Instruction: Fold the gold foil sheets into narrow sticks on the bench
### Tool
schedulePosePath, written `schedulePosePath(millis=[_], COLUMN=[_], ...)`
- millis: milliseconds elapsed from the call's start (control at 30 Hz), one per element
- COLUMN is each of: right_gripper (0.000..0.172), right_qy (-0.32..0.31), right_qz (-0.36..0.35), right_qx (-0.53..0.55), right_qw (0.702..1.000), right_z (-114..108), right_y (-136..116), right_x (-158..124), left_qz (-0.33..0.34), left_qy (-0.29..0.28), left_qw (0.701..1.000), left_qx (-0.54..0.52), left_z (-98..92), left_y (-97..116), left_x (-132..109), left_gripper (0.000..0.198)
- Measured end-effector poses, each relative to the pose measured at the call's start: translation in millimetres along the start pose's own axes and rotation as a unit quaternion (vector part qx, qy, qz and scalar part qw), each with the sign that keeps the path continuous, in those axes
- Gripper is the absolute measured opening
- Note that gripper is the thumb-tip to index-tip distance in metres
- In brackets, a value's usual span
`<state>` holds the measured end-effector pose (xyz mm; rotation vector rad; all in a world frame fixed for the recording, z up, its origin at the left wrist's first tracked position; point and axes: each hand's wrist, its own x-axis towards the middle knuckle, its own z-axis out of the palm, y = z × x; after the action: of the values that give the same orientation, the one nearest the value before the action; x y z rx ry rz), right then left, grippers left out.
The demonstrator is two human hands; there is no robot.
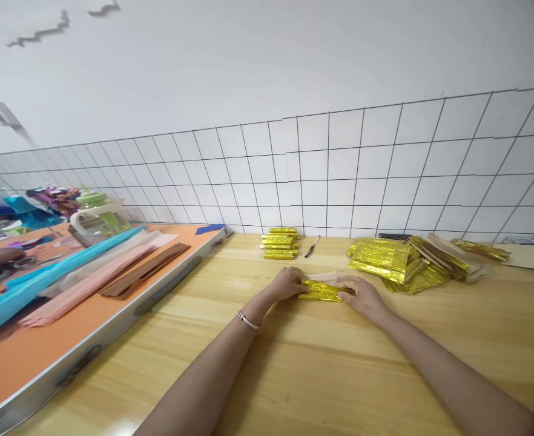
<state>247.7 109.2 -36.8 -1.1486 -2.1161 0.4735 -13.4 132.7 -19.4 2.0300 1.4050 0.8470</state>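
A folded strip of gold foil paper (321,291) lies on the wooden table (294,375) in front of me. My left hand (287,283) is closed on its left end and my right hand (362,295) is closed on its right end. A neat stack of folded gold pieces (280,243) sits behind, near the wall. To the right lies a loose pile of flat gold foil sheets (403,261).
A dark pen (312,246) lies beside the folded stack. On the left stands an orange-topped table (44,351) with long blue, pink and brown paper strips (80,275) and a clear jug with a green lid (95,218). A tiled wall runs along the back.
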Motion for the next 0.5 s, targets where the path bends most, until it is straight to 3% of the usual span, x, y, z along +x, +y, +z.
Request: schedulePosePath(millis=[133,267,367,500], right_gripper=[0.019,0.019,0.019,0.022], right_qy=[-0.002,0.002,0.033,0.133], right_qz=[-0.022,-0.032,-0.026,0.035], right_qx=[-0.012,-0.002,0.004,0.002], right_qw=[1.0,0.999,0.999,0.99], right_z=[-1.0,-0.7,-4.2,-10.5], right_y=[0.1,0.7,3.0,10.3], right_x=[1.4,1.3,2.1,2.9], left_qz=[0.008,0.02,0.026,0.021], left_qy=[-0.062,-0.079,-0.038,0.057], left_qw=[0.998,0.995,0.996,0.997], left_qx=[-0.028,-0.065,-0.072,-0.04], left_z=[-2.3,-7.5,-12.1,-10.1], left_y=[3.2,12.0,19.8,27.7], left_x=[-5.5,-11.5,-11.6,-7.5], left_gripper=[0.03,0.036,0.042,0.043])
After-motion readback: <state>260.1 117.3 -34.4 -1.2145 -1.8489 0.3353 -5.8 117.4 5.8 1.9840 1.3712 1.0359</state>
